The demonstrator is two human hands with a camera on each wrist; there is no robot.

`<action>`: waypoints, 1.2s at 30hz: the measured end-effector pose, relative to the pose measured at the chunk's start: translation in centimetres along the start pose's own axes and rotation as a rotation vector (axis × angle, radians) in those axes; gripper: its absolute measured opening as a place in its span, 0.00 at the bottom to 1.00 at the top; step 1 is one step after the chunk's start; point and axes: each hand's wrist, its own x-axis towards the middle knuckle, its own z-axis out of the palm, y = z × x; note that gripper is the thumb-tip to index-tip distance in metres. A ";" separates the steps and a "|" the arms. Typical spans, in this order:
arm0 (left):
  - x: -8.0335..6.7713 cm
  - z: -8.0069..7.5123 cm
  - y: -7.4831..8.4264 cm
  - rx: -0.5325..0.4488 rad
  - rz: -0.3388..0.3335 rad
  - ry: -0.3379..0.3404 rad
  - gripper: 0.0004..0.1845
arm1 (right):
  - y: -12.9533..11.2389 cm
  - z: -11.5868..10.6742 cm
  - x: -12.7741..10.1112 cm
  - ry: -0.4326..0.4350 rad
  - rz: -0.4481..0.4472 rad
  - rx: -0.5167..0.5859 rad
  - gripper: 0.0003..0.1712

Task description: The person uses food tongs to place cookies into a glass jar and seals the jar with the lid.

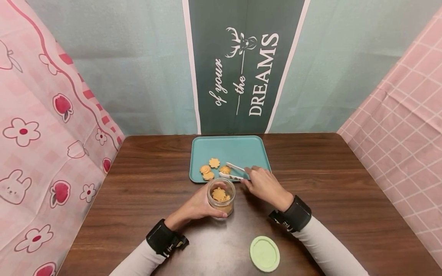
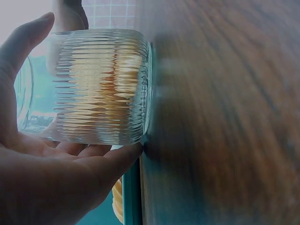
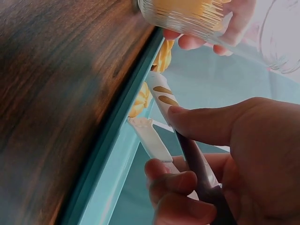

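A ribbed glass jar (image 1: 221, 198) stands open on the wooden table (image 1: 145, 184), just near of the teal tray (image 1: 241, 149), with biscuits (image 1: 219, 194) showing inside it. The left hand (image 1: 198, 205) wraps round the jar from the left, fingers curled along the glass and thumb on the near side. Just right of it, the right hand (image 1: 264, 186) pinches a pair of white tongs (image 1: 232, 172) between thumb and fingers; their two arms stand apart, tips to either side of a biscuit (image 1: 225, 169) on the tray. Three more biscuits (image 1: 208, 170) lie left of that one (flower and swirl shapes). A pale green lid (image 1: 264, 253) rests on the table's near edge, well apart from the jar. On the far wall a dark green banner (image 1: 241, 65) reads "of your", "the" and "DREAMS" under a white stag's head. Pink printed cloths (image 1: 41, 126) hang at both sides.
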 end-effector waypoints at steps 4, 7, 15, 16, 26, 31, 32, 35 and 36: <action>0.1 0.0 0.0 0.001 0.007 0.000 0.44 | 0.0 0.1 0.1 -0.005 0.002 -0.010 0.16; 0.1 0.0 0.0 -0.002 0.003 -0.001 0.44 | 0.1 0.1 0.1 -0.001 -0.001 -0.016 0.13; 0.0 0.0 -0.1 -0.013 -0.009 -0.006 0.44 | 0.1 0.1 -0.1 0.019 -0.025 -0.028 0.10; 0.0 0.0 -0.1 -0.013 -0.010 -0.006 0.44 | 0.1 0.1 -0.1 0.023 -0.029 -0.031 0.10; 0.0 -0.1 0.1 0.006 -0.009 -0.003 0.44 | 0.0 -0.2 -0.1 0.048 -0.062 -0.041 0.10; 0.0 -0.1 0.1 0.010 -0.005 -0.004 0.44 | -0.1 -0.3 -0.1 0.048 -0.065 -0.045 0.10; 0.0 -0.1 0.1 0.009 -0.006 -0.005 0.44 | 0.0 -0.3 -0.1 0.049 -0.065 -0.047 0.10; 0.0 -0.1 0.1 0.003 -0.007 -0.006 0.43 | 0.0 -0.4 -0.1 0.053 -0.064 -0.051 0.10; 0.0 -0.1 0.1 0.000 -0.007 -0.006 0.43 | 0.0 -0.5 -0.1 0.056 -0.064 -0.053 0.11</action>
